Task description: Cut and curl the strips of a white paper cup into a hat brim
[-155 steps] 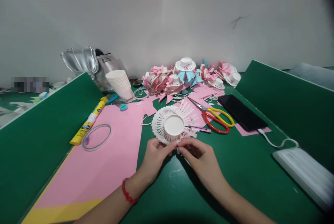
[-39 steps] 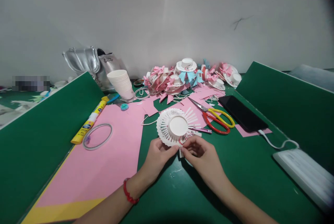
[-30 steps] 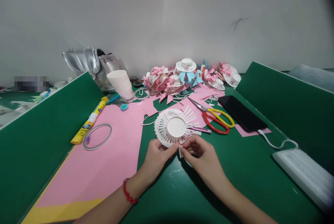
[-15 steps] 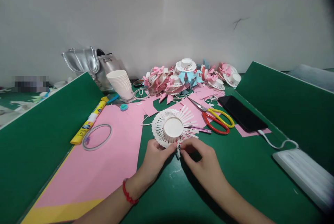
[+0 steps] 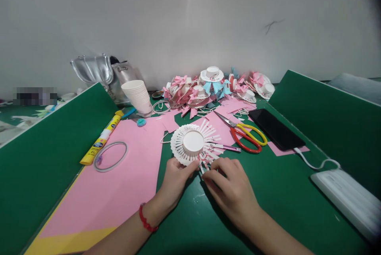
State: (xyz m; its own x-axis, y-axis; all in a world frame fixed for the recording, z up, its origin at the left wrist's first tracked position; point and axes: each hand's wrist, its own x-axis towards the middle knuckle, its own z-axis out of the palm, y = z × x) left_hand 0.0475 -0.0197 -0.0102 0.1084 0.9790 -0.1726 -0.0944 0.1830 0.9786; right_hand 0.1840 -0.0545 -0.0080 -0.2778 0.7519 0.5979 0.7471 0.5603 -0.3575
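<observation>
A white paper cup (image 5: 192,144), its wall cut into strips that fan out around the upturned base, lies on the green table (image 5: 276,195). My left hand (image 5: 175,177), with a red cord at the wrist, pinches the near rim of the fan. My right hand (image 5: 230,185) is closed, its fingertips pinching one of the cut strips at the near right of the cup.
Red-and-yellow scissors (image 5: 245,134), a black phone (image 5: 275,128) on a cable and a white power bank (image 5: 348,199) lie to the right. A pink sheet (image 5: 119,179), tape ring (image 5: 110,156), glue tube (image 5: 101,140) and cup stack (image 5: 138,96) sit left. Finished paper hats (image 5: 212,84) pile at the back.
The cut cup has shifted left and turned a little under my hands. My right hand has dropped lower onto the strips at the near right.
</observation>
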